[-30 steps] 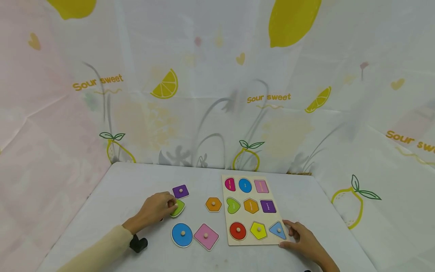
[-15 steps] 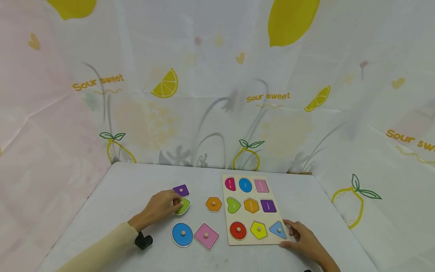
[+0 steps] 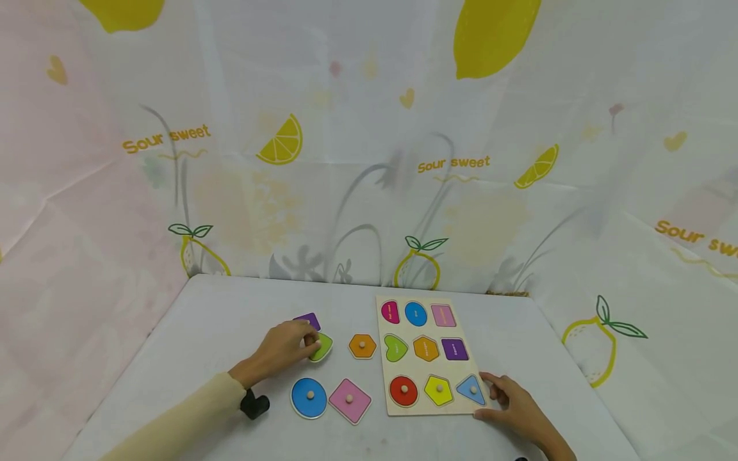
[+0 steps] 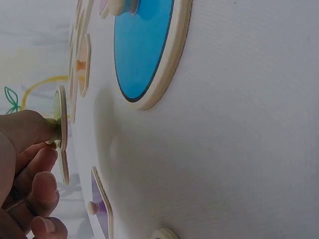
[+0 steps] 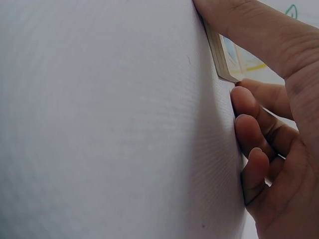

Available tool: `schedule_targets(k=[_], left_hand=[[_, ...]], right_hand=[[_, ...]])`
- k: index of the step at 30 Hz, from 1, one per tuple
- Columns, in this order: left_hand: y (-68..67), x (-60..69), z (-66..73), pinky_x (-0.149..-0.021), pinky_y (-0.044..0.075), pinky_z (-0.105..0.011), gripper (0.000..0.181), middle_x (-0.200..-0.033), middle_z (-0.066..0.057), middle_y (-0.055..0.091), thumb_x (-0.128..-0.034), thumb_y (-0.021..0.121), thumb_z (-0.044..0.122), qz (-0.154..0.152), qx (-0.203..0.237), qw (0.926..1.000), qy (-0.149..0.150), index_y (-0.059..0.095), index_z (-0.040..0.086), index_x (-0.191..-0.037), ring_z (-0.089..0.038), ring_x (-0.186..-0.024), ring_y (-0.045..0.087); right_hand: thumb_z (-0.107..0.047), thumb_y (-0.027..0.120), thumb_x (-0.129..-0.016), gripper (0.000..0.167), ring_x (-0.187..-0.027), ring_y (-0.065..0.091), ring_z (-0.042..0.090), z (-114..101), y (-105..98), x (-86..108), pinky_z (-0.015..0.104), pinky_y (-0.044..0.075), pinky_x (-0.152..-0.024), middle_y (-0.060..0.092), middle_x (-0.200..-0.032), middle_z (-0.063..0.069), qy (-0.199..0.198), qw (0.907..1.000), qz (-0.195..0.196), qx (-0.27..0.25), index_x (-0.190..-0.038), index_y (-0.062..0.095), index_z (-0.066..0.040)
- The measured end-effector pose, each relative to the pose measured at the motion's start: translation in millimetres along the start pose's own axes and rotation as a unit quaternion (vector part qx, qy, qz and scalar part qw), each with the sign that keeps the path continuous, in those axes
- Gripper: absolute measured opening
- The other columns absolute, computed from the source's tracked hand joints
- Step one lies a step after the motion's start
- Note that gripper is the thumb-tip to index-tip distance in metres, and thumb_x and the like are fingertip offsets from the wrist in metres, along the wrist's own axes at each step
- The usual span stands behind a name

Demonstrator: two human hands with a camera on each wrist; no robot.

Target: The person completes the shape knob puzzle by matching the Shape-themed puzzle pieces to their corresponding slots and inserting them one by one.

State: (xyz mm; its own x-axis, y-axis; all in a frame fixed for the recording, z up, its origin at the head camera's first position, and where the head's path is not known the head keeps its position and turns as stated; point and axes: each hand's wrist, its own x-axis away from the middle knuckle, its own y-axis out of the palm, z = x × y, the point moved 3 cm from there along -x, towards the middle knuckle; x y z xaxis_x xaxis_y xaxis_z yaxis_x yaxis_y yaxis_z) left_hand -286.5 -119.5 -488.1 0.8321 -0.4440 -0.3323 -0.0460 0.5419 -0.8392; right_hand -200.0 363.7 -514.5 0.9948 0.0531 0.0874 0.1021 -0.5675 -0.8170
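Note:
My left hand pinches the knob of a green heart-shaped puzzle piece between thumb and finger. In the left wrist view this green piece is held off the table, seen edge-on, with the other fingers loosely curled. Partly behind that hand lies a purple square piece. My right hand grips the lower right corner of the wooden puzzle board, thumb at the near edge, forefinger along the side. The right wrist view shows only the board's edge between them.
Between the left hand and the board lies an orange hexagon piece. Nearer me are a blue circle piece and a pink piece. Red circle, yellow pentagon and blue triangle pieces sit in the board's near row.
My left hand has moved rightward with the green heart piece, now covering more of the purple square. The right hand and the board have stayed in place.

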Motion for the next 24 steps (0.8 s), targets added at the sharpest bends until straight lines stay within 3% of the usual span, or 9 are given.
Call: schedule_targets(k=[24], left_hand=[[12.8, -24.9, 21.1, -0.063, 0.047, -0.021, 0.011, -0.077, 0.012, 0.056, -0.0906, 0.08, 0.021, -0.008, 0.005, 0.9998, 0.019, 0.076, 0.012, -0.095, -0.006, -0.071, 0.05]], right_hand=[[-0.04, 0.094, -0.07, 0.086, -0.08, 0.043, 0.012, 0, 0, 0.3, 0.027, 0.037, -0.067, 0.047, -0.088, -0.002, 0.002, 1.0, 0.003, 0.003, -0.14, 0.06, -0.002]])
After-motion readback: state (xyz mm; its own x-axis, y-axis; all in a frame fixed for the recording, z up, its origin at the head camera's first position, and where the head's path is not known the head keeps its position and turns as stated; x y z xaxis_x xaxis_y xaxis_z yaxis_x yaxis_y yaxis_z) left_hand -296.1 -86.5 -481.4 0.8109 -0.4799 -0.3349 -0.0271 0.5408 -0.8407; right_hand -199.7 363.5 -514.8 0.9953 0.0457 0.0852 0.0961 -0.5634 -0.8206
